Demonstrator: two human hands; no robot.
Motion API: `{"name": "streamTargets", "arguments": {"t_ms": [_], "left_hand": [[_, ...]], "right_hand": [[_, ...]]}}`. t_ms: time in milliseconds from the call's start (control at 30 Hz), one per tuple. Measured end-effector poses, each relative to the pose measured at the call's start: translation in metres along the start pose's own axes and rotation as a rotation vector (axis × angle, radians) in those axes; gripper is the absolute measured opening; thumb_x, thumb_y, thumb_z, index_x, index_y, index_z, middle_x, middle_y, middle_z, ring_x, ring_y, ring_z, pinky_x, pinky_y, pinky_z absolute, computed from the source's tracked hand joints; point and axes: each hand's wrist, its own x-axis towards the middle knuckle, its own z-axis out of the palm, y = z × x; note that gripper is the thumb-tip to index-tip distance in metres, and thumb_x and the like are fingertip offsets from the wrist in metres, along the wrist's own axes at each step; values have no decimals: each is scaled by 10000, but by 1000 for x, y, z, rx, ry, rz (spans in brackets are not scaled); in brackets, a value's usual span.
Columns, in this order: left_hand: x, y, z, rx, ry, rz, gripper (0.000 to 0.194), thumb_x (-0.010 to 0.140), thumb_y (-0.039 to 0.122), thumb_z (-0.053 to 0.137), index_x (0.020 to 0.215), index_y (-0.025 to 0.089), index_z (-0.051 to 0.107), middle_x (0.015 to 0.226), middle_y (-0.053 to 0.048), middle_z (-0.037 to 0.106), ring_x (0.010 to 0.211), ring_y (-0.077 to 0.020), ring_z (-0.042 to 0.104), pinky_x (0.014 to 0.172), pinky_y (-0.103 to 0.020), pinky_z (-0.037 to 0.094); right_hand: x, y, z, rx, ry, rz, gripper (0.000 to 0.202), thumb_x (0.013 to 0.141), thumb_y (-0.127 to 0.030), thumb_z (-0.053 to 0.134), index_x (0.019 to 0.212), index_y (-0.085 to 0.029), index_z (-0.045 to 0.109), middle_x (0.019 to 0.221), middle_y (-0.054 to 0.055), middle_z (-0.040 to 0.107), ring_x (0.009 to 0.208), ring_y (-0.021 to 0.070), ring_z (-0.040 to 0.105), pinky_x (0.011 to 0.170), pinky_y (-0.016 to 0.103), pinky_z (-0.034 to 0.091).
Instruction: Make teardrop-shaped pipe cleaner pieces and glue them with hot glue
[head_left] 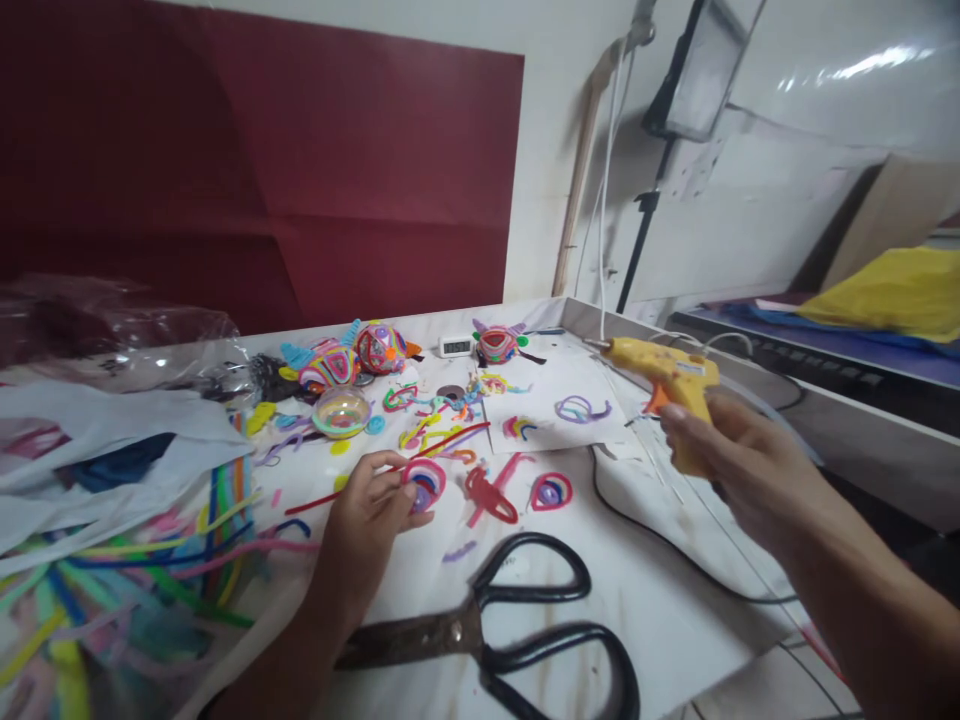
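Observation:
My right hand (pixel 716 440) is wrapped round the handle of a yellow glue gun (pixel 664 365), its nozzle pointing left above the table. My left hand (pixel 382 500) pinches a coiled pipe-cleaner piece (pixel 425 487) with a pink rim and a purple centre. A similar coiled teardrop piece (pixel 551 491) lies on the white paper to the right, apart from both hands. Between them rests a red pipe-cleaner shape (pixel 491 495). A long red pipe cleaner (pixel 322 504) passes behind my left fingers. Large black-handled scissors (pixel 480 625) lie in front, blades partly hidden by my left forearm.
Colourful pipe-cleaner figures (pixel 381 347) stand at the back near a small digital clock (pixel 456 346). A round dish (pixel 341 412) sits left of centre. Loose pipe cleaners (pixel 135 600) pile at the left. A black cord (pixel 660 545) crosses the right side.

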Motion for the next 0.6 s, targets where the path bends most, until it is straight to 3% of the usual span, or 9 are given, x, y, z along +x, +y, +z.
{"name": "streamTargets", "arguments": {"t_ms": [233,433,600], "left_hand": [[-4,0,1,63,-38,23,253,664,284,704,835,180,548,714,18,630,687,-161,648,604,-322,611],[-4,-1,-2,147,-90,66,188,705,284,675,825,189,565,744,13,627,707,-164,650,619,-326,618],[-9,-2,1,213,-38,132,138,722,281,667,816,204,599,718,9,649,699,-179,676,617,-286,606]], "right_hand": [[-35,10,26,-50,-251,-2,449,687,-574,721,753,-191,496,605,-48,440,484,69,399,384,161,327],[-47,9,48,-77,-278,-204,371,728,-447,700,947,-194,539,521,-60,464,399,77,404,306,152,301],[-50,15,57,-23,-278,-288,333,712,-373,695,943,-198,531,689,28,662,541,155,619,431,201,502]]}}
